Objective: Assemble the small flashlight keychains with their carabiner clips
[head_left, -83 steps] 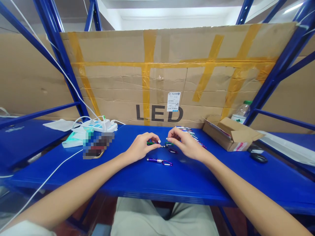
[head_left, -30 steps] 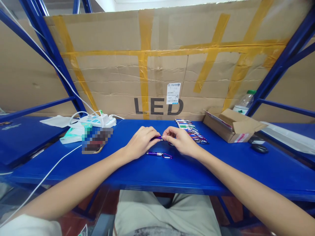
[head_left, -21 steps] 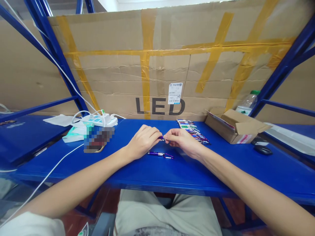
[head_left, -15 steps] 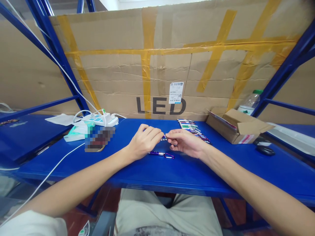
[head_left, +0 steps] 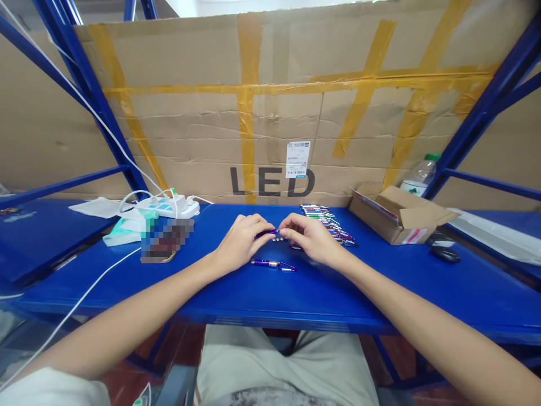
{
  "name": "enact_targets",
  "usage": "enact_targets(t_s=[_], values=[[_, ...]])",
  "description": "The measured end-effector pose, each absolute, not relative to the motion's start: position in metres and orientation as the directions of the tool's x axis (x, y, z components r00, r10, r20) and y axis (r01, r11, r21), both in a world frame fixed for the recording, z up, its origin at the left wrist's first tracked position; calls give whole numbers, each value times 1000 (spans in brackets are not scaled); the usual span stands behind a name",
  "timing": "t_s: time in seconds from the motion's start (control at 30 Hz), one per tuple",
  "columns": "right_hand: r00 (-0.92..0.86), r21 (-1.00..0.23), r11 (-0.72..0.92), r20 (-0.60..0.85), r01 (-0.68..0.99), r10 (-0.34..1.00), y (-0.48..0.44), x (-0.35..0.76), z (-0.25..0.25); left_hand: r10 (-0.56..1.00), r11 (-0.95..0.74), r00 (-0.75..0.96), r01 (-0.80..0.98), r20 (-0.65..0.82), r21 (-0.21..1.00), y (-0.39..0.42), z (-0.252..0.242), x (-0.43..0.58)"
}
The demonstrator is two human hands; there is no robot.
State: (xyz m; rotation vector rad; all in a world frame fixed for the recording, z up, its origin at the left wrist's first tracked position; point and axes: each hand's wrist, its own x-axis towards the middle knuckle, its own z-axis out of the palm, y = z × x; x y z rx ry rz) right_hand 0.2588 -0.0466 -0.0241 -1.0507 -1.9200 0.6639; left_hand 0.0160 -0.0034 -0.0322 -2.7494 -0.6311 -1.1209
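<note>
Well inside table edges (head_left: 279, 319), hands (head_left: 240, 242) (head_left: 311, 239) touch a tube (head_left: 267, 231).

Room at desk's (head_left: 279, 301) front edge, middle. Left hand (head_left: 239, 241), right hand (head_left: 313, 239) block way back. Past them, back edge gap between power strip (head_left: 177, 206) and pens (head_left: 323, 217); box (head_left: 375, 221) blocks right corner.

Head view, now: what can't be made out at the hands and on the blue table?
All in the head view:
Held purple tube: mostly hidden by the left hand.
Right hand: its own fingers hide whether it pinches a separate part.
Small silvery pieces: too small to identify.
Row of coloured tubes: partly behind the right hand; uncountable.
Open box: its sides hide any contents.
Dark item: blurred by pixelation.
</note>
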Motion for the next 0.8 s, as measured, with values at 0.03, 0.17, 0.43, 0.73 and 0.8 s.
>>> enact_targets(t_s=[0.03,0.17,0.43,0.73,0.8], values=[[-330,-682,551,442,480,834,-47,261,-24,347,-906,645,419,680,65,-3,-32,16],[-424,-427,652,516,626,744,-50,264,-21,331,-908,695,419,638,15,-2,-32,16],[-466,-499,635,432,590,772,-53,265,-16,215,-914,749,380,626,-141,-5,-31,15],[-444,-487,635,458,599,770,-56,263,-19,152,-878,754,399,640,-263,-10,-28,16],[-393,-608,570,413,553,821,-56,260,-19,117,-868,749,396,652,-299,-10,-27,16]])
